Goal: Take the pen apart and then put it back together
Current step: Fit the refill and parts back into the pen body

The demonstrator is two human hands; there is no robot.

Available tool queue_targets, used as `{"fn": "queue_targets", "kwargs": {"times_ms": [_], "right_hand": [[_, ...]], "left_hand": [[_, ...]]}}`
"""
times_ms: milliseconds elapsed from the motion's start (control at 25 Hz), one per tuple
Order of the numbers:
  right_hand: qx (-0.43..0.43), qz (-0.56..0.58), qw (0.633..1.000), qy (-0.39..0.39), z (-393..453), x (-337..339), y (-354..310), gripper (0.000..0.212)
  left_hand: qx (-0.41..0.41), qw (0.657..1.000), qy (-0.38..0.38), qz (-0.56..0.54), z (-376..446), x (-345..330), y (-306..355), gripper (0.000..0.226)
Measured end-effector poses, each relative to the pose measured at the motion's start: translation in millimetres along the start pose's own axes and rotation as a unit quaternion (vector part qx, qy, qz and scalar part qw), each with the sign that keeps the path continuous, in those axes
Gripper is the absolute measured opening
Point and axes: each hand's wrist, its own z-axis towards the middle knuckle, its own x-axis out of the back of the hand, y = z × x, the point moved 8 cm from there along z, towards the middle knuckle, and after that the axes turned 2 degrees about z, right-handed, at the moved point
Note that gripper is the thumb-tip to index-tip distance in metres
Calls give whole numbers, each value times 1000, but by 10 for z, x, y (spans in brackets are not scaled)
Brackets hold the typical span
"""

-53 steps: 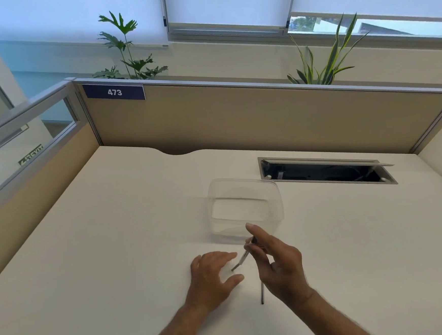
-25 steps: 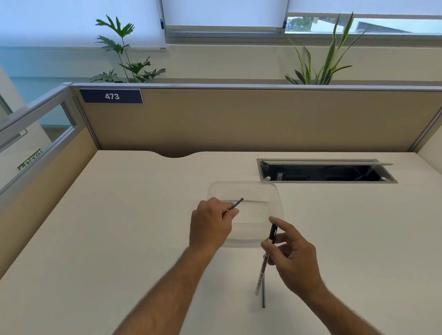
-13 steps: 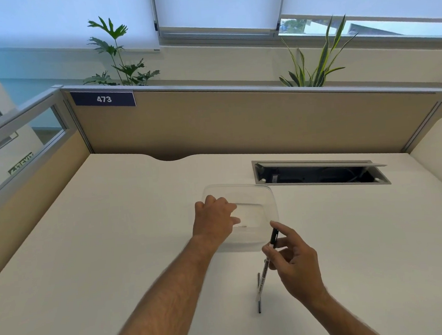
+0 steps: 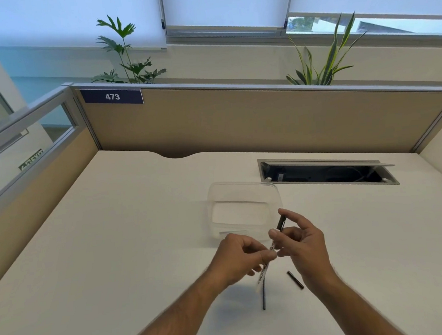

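Head cam: our right hand (image 4: 304,242) pinched the white printed pen barrel (image 4: 270,253) upright, left hand (image 4: 239,257) gripping below, probably for twisting; thin dark refill (image 4: 263,295) lay just below our fingers.

Two hands (image 4: 237,258) (image 4: 304,242), one barrel (image 4: 271,248), one refill (image 4: 263,296), one cap (image 4: 295,280), one tub (image 4: 242,186), two plants (image 4: 126,53) (image 4: 325,56).

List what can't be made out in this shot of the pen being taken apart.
- Head view: middle of the pen barrel, covered by left hand and right hand fingers.
- Barrel print: too small and blurred to read.
- Thin rod on the desk: its upper end is hidden behind the barrel.
- Clear container: contents indiscernible through glare.
- Desk cable opening: too dark.
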Motion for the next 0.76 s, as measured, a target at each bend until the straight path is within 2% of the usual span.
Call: {"fn": "queue_targets", "kwargs": {"times_ms": [200,320,400,480,560,640,760], "right_hand": [[10,-53,998,-24,-22,-120,29,50],[-47,-21,999,-7,-36,-73,176,40],[-97,-67,993,18,-64,35,349,33],[-146,-204,968,-10,-126,81,583,27],[-173,-346,920,-68,-231,44,801,30],[-173,-459,866,-94,-321,20,931,37],[-180,-503,840,-92,-378,2,993,43]], "left_hand": [[9,1000,13,-12,-93,8,-43,13],[14,998,57,-33,-158,64,-60,12],[25,991,106,-76,-208,139,-100,12],[41,980,145,-130,-259,192,-169,13],[57,965,170,-194,-308,207,-256,12],[69,947,192,-248,-355,214,-332,11],[86,930,217,-285,-415,235,-453,11]]}}
